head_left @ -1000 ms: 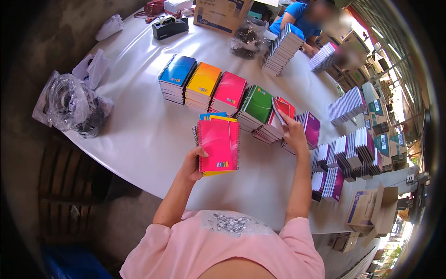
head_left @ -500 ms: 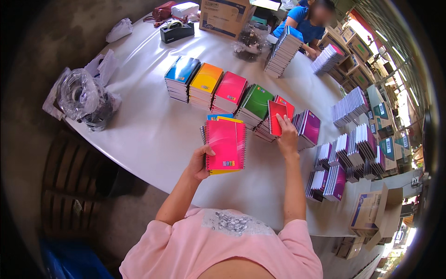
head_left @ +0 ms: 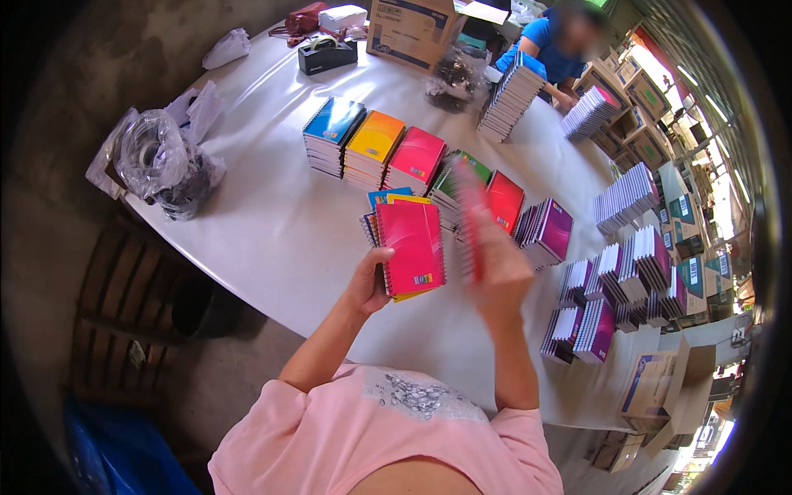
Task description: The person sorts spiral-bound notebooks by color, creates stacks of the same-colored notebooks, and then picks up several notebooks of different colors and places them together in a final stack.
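My left hand [head_left: 371, 282] grips a fanned bundle of spiral notebooks, with a pink notebook [head_left: 410, 249] on top and blue and yellow covers peeking out behind it. Just right of the bundle, my right hand [head_left: 502, 268] is closed on a red notebook [head_left: 472, 216], smeared by motion and seen nearly edge-on. Beyond my hands runs a row of notebook stacks: blue [head_left: 334, 120], yellow [head_left: 374, 136], pink [head_left: 416, 154], green [head_left: 445, 191], red [head_left: 505, 200] and purple [head_left: 548, 227]. The lifted notebook partly hides the green stack.
More notebook piles [head_left: 624, 264] crowd the table's right side. Tall stacks [head_left: 511, 97] stand at the back near a person in blue [head_left: 540, 41]. A tape dispenser [head_left: 327, 56], a cardboard box [head_left: 410, 35] and plastic wrapping [head_left: 161, 165] lie along the far and left edges.
My right hand has lifted the red notebook off the red stack and brought it left and nearer, toward the bundle. My left hand keeps its hold on the bundle.
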A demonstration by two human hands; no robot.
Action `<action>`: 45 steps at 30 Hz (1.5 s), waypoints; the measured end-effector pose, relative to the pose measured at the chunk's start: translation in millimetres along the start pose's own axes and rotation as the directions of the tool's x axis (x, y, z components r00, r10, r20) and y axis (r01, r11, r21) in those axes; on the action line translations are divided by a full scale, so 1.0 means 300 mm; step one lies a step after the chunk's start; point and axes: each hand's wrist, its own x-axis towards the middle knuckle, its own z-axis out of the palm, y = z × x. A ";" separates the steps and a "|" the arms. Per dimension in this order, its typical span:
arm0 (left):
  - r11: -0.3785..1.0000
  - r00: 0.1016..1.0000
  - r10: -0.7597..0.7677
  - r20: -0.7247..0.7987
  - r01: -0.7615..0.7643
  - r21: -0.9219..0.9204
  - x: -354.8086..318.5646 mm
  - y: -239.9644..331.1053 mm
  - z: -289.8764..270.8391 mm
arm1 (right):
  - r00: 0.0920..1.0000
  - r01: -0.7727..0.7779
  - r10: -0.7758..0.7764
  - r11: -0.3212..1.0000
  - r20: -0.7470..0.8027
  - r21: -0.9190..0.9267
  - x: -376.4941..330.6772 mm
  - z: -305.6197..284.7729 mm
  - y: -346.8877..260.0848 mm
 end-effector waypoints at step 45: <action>0.954 0.981 -0.147 0.129 0.175 -0.245 0.027 -0.152 -0.014 | 0.774 -0.399 0.405 0.909 0.486 -0.122 -0.300 0.055 0.818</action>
